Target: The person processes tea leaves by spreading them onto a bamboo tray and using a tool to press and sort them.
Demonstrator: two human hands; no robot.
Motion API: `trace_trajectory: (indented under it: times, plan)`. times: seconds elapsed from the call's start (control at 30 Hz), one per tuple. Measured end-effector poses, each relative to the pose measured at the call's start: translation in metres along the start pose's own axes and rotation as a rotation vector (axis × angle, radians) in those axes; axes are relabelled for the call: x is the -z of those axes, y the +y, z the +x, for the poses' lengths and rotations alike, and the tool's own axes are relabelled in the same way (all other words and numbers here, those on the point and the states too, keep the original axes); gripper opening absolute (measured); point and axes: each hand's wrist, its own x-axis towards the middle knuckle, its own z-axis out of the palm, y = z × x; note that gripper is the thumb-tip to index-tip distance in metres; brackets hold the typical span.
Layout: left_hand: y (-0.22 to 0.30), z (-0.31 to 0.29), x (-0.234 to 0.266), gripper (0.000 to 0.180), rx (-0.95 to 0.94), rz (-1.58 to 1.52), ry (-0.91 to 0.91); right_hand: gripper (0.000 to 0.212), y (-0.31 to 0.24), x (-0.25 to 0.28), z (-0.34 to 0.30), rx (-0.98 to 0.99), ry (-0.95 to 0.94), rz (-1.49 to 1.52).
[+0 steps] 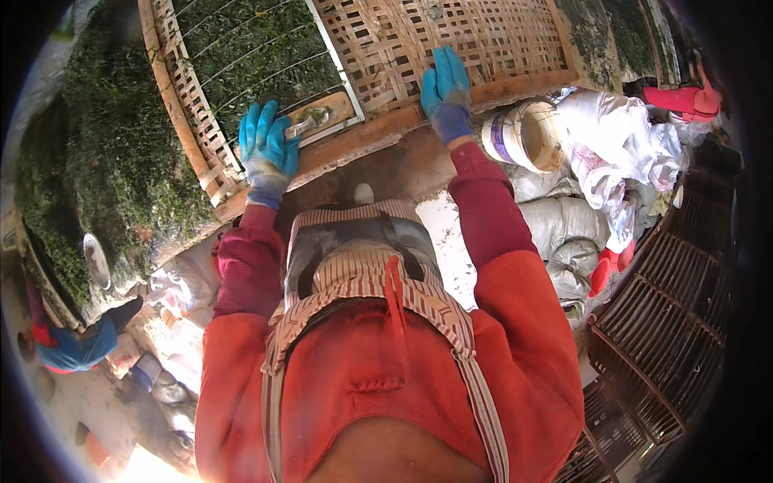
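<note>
A large woven bamboo tray [515, 48] with a wooden rim lies in front of me. Over its left part sits a white wire-strung frame [342, 72], with dark green, leafy-looking material [250, 60] beneath the lines. My left hand [268, 149], in a blue glove, rests with fingers stretched over the frame's near left corner. Close to its thumb is a small wooden block [334, 111] with a shiny, clear-looking piece on it. Farther right, my right hand [445, 90], gloved alike, lies flat on the bare weave at the tray's near rim, holding nothing.
A white bucket [503, 138] and stuffed sacks [568, 221] stand at the right, by white plastic bags [624, 133]. Dark slatted racks [656, 330] fill the lower right. More green material [129, 145] covers the surface at left, holding an oval dish [97, 259]. People are partly visible at both sides.
</note>
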Motion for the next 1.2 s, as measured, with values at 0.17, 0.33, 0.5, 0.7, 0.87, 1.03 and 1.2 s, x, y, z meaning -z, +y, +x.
trace_trajectory:
  times: [0.17,0.33,0.5,0.7,0.87,1.03,1.2]
  plan:
    - [-0.001,0.0,0.0,0.037,-0.006,0.01,0.001,0.042,0.001,-0.018,-0.002,0.044,-0.043,-0.258]
    - [-0.002,0.001,0.002,0.043,-0.043,-0.066,0.025,0.043,0.003,-0.017,-0.007,0.097,-0.02,-0.294]
    - [0.0,0.0,0.006,0.041,-0.07,-0.053,0.095,0.04,0.007,-0.021,-0.005,0.196,0.039,-0.218]
    - [-0.002,0.0,0.002,0.045,-0.087,-0.1,0.116,0.038,0.009,-0.019,-0.002,0.226,0.056,-0.175]
    - [-0.002,-0.001,0.003,0.045,-0.074,-0.062,0.125,0.038,0.008,-0.021,-0.003,0.18,0.021,-0.129]
    - [0.001,0.004,0.007,0.046,-0.074,-0.056,0.079,0.037,0.012,-0.019,-0.005,0.193,0.018,-0.155]
    - [0.004,0.0,0.003,0.046,-0.098,-0.101,0.137,0.036,0.012,-0.015,-0.007,0.226,0.033,-0.121]
